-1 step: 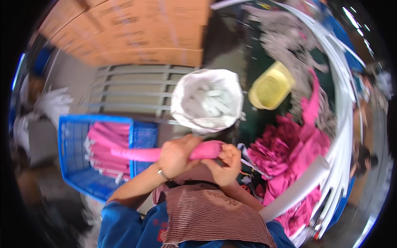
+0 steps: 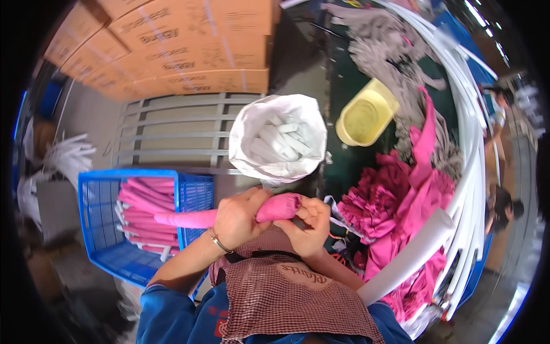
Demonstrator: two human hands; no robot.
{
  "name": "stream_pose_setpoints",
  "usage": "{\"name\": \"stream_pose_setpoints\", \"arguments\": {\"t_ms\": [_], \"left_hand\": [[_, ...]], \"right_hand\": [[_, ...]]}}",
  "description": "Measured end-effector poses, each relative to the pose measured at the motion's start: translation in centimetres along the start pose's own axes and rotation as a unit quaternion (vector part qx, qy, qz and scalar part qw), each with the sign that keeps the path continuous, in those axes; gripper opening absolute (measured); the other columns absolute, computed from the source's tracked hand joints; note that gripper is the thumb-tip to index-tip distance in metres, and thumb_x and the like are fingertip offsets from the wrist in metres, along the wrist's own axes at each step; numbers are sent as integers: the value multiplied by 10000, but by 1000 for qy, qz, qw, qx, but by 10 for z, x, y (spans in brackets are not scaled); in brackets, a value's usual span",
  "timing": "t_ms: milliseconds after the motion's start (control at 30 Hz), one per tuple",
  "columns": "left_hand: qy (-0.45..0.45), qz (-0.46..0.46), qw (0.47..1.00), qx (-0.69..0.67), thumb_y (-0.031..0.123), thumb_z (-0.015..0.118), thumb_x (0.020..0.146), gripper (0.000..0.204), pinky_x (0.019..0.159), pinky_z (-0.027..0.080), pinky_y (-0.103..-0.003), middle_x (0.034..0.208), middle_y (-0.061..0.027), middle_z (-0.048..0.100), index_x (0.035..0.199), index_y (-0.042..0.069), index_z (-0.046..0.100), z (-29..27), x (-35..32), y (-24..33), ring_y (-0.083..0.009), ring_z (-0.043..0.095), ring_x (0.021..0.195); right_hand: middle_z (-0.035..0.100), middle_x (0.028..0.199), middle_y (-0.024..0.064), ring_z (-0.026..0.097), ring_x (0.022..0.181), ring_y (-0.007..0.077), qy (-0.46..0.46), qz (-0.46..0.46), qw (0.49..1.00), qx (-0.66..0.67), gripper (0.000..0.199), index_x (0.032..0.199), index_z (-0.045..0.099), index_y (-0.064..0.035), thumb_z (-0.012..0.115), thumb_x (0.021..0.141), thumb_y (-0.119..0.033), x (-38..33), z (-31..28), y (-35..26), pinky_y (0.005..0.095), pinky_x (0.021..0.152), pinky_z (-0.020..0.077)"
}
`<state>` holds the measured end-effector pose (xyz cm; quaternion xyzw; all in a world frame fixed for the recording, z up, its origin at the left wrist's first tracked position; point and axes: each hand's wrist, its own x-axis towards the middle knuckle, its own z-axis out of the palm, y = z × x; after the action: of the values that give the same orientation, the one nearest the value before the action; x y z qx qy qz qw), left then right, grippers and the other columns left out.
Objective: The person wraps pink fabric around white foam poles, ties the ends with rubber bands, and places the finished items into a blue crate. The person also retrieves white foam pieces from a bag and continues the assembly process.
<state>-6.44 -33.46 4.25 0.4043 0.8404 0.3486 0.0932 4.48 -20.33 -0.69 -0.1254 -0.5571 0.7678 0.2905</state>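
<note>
A pink fabric-covered tube [image 2: 192, 218] lies across my front, its thicker, gathered end [image 2: 279, 207] toward the right. My left hand [image 2: 238, 218] is wrapped round it near that thick end. At the open rim of the fabric, my right hand [image 2: 311, 226] has its thumb and fingers closed on the edge; whatever lies inside the rim is hidden. To the left, a blue plastic basket [image 2: 125, 267] holds several similar pink tubes [image 2: 150, 213], some with white ends. The tube's left end reaches over the basket's near side.
A white sack [image 2: 238, 150] of short white pieces stands ahead, beside a yellow scoop-like container [image 2: 367, 117]. Pink fabric [image 2: 421, 189] and grey fabric [image 2: 384, 46] lie on the right. A thick white tube [image 2: 409, 258] slants near my right arm. Cartons [image 2: 189, 51] are stacked at far left.
The view has shifted slightly, so the sack and the yellow container appear a little farther left. Both hands keep their hold on the pink tube, with little visible movement.
</note>
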Motion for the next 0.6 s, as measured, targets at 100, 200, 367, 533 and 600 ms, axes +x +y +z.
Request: {"name": "stream_pose_setpoints", "arguments": {"t_ms": [100,200,367,533,600], "left_hand": [[-24,29,999,11,212,765,650,465,636,525,-414,919,-115,647,1065,91,596,10,16,-9,-336,650,781],[-59,33,997,42,195,758,641,451,650,518,-430,914,-127,642,1050,94,600,15,25,-4,-354,640,772],[-112,-11,982,155,138,730,608,463,712,507,-450,936,-115,637,1052,103,604,9,0,-84,-351,628,863],[-315,-234,843,369,344,797,659,561,928,454,-492,1167,-140,602,1148,161,591,1,-98,-243,-382,546,1121],[-419,-337,765,354,350,832,600,775,1061,407,-459,1336,-151,535,1304,193,550,-1,-78,-232,-355,462,1296]], "right_hand": [[609,1178,147,641,958,176,-85,-77,956,-268,430,1099,578,16,817,744,-24,18,-17,-8,313,809,549],[605,1154,128,630,924,180,-104,67,982,-143,374,1106,615,-7,786,780,-70,14,-27,0,287,748,545],[623,1132,109,634,911,142,-37,127,990,-40,345,1212,584,-5,677,881,-25,6,-66,-1,258,707,550],[668,938,104,660,774,181,171,176,968,43,223,1122,596,20,541,984,-146,10,-141,-43,300,684,556],[651,943,138,657,809,252,214,86,957,176,395,1102,592,14,461,1014,-349,-5,-170,-63,374,700,551]]}}
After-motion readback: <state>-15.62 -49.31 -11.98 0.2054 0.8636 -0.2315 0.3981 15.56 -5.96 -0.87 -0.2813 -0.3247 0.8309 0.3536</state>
